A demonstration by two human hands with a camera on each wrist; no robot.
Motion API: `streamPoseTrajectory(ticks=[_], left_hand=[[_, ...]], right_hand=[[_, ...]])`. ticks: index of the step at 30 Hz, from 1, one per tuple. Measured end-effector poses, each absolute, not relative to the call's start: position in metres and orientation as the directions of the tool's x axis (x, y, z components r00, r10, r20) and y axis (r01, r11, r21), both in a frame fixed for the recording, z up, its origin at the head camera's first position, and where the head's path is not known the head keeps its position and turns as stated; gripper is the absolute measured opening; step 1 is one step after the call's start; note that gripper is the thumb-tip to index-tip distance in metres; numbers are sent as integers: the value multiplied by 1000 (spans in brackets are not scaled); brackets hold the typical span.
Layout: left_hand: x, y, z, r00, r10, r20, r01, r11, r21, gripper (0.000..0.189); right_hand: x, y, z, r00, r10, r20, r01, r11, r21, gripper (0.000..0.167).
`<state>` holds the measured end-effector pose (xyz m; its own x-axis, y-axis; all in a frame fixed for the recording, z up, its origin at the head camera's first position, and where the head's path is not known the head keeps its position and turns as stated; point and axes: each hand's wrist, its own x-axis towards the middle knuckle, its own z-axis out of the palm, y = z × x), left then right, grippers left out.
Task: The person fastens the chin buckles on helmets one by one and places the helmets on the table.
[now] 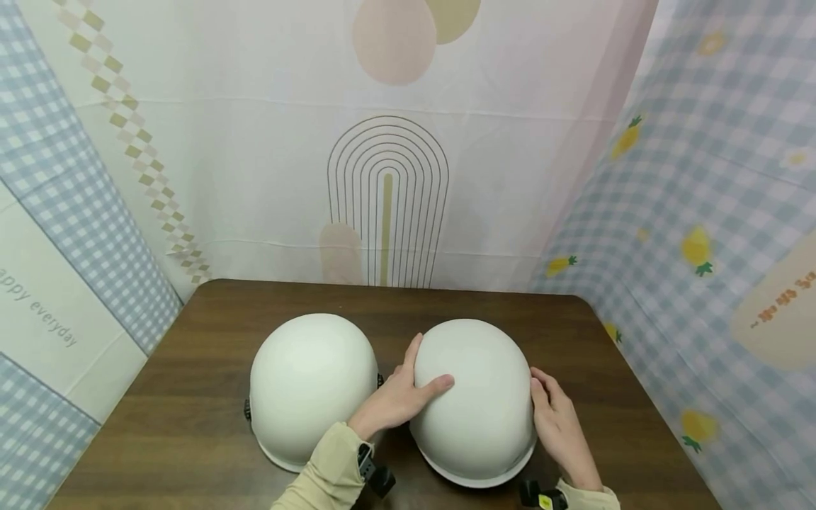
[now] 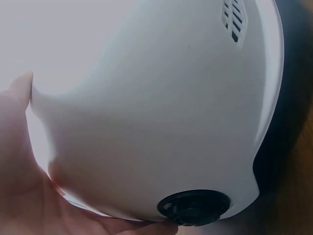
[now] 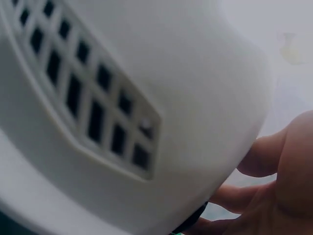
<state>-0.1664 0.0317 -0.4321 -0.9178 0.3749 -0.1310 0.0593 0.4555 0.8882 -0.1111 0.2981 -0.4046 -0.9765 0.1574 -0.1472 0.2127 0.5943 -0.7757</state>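
A smooth white helmet (image 1: pixel 478 407) stands dome up on the table, between both hands. My left hand (image 1: pixel 397 398) holds its left side, the thumb laid over the dome and the fingers spread down along the shell. Close to those fingertips, the left wrist view shows a round black knob (image 2: pixel 195 205) low on the shell. On the opposite side my right hand (image 1: pixel 562 428) grips the helmet with bent fingers and thumb against the shell. A slotted vent (image 3: pixel 93 103) fills much of the right wrist view. The helmet's underside is hidden.
A second white helmet (image 1: pixel 309 386) sits close by on the left, with a black side knob (image 1: pixel 247 409), partly behind my left forearm. Both rest on a dark brown wooden table (image 1: pixel 210 340). A printed cloth (image 1: pixel 255 177) hangs behind the table, with checked cloth (image 1: pixel 644 283) on the right.
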Motion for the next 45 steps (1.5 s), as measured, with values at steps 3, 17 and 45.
streamPoseTrajectory(ticks=[3, 17, 45], left_hand=[[-166, 34, -435, -918, 370, -142, 53, 468, 882, 102], [-165, 43, -437, -917, 373, -143, 57, 477, 877, 102], [-165, 38, -434, -924, 353, -145, 82, 557, 826, 102]], right_hand=[[-111, 299, -408, -976, 152, -159, 218, 582, -784, 65], [-112, 304, -415, -969, 180, -171, 241, 507, -827, 59], [-125, 300, -438, -965, 180, -189, 242, 340, -909, 49]])
